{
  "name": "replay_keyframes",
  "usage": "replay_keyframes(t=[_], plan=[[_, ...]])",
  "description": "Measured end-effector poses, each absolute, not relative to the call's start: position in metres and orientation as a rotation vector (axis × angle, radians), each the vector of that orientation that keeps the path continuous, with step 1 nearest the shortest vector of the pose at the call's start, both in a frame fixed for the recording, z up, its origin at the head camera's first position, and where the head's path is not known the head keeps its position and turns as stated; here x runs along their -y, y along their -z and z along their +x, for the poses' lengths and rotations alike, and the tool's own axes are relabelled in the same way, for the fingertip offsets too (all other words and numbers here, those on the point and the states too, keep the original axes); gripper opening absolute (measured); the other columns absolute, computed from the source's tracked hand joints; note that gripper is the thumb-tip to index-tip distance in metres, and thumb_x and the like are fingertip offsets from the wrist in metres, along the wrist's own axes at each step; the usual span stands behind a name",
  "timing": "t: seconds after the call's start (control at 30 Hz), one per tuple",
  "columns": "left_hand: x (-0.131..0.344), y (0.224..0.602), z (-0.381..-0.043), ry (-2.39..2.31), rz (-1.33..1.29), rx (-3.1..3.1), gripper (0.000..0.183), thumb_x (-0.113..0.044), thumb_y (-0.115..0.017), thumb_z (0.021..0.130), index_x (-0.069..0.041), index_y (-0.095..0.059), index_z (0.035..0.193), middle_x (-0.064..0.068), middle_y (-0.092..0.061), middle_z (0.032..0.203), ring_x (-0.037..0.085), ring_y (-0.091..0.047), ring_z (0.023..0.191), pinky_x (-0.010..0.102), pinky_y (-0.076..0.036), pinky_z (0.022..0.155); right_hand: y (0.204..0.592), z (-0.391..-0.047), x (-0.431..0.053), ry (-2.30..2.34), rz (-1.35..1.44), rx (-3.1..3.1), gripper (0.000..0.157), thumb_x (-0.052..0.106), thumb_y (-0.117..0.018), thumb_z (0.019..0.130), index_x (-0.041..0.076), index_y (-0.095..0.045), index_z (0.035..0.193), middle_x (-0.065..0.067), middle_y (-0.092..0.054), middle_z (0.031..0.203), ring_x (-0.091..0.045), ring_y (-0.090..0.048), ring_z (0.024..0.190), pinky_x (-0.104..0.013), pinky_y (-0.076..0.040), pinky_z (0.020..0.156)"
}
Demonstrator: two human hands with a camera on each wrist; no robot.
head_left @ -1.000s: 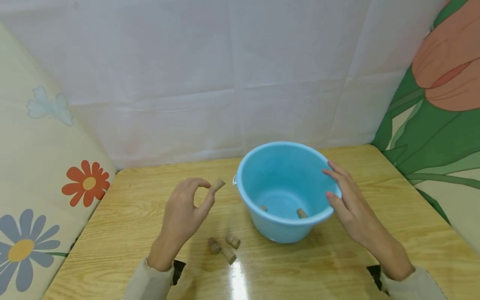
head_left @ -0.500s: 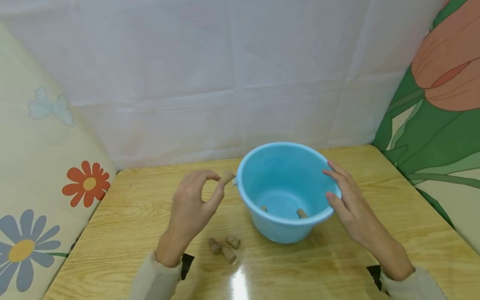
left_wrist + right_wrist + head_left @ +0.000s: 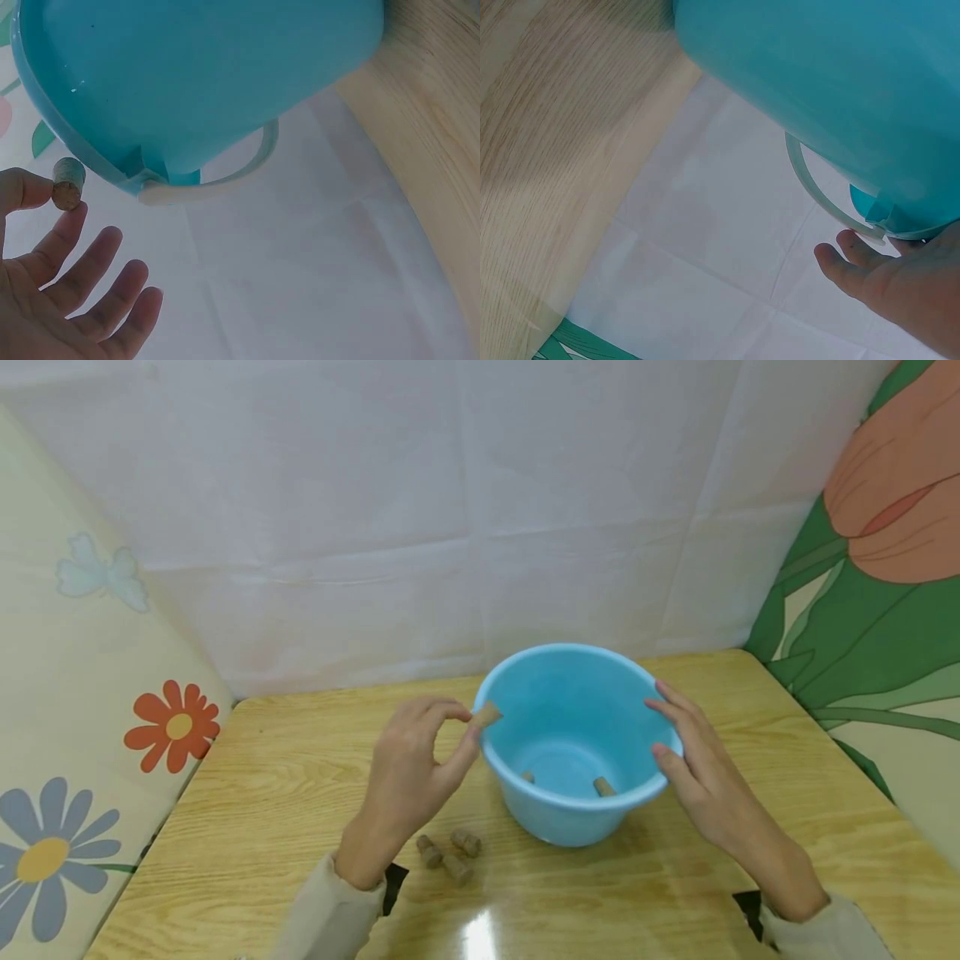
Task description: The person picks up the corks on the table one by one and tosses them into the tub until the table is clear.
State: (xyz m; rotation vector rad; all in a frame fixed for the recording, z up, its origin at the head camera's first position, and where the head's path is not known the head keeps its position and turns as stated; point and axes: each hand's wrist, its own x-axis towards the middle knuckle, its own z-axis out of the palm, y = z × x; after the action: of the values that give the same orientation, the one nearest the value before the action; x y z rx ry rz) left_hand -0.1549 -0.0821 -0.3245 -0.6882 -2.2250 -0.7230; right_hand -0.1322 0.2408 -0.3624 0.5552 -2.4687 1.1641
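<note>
My left hand (image 3: 416,760) pinches a small tapered cork (image 3: 487,716) between thumb and index finger. In the head view that cork overlaps the left rim of a light blue bucket (image 3: 570,822). The left wrist view shows the cork (image 3: 68,184) close beside the rim, the other fingers spread loosely. My right hand (image 3: 705,777) holds the bucket's right rim, with thumb and fingertips over the edge. In the right wrist view, two fingers (image 3: 844,274) show outside, near the handle joint. Inside the bucket lie a cork (image 3: 603,787) and another small piece (image 3: 528,776), partly hidden by the rim.
Several corks (image 3: 467,842) lie together on the wooden table (image 3: 262,810), in front of the bucket and to its left. A pale handle (image 3: 225,187) hangs behind the bucket. White sheeting (image 3: 337,527) covers the back, and flower-printed panels (image 3: 67,693) stand at both sides.
My left hand has moved right with the cork, from over the table to the bucket's left rim. The right hand and the bucket have stayed in place.
</note>
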Motion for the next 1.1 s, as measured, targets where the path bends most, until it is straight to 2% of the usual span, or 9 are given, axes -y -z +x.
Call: replay_keyframes(t=[0.47,1.1], plan=[[0.068,0.328,-0.156,0.727,-0.749,2.238,0.009,-0.016,-0.071,0.087,-0.008,-0.074,0.09,0.007,-0.072,0.102,0.026,-0.064,0.098,0.038,-0.057,0.082,0.363,-0.131,-0.241,-1.166,0.56,2.454,0.048,0.01,-0.047,0.101,0.006,-0.04,0.148,-0.014,-0.021,0.164,-0.045,-0.023,0.147,-0.075,-0.026,0.103],[0.055,0.333,-0.161,0.751,-0.769,2.287,0.009,-0.021,-0.073,0.087,-0.012,-0.072,0.089,0.006,-0.072,0.104,0.026,-0.061,0.101,0.037,-0.054,0.082,0.361,-0.131,-0.24,-1.167,0.559,2.463,0.048,0.011,-0.046,0.102,0.007,-0.039,0.149,-0.012,-0.02,0.164,-0.045,-0.022,0.147,-0.074,-0.027,0.102]])
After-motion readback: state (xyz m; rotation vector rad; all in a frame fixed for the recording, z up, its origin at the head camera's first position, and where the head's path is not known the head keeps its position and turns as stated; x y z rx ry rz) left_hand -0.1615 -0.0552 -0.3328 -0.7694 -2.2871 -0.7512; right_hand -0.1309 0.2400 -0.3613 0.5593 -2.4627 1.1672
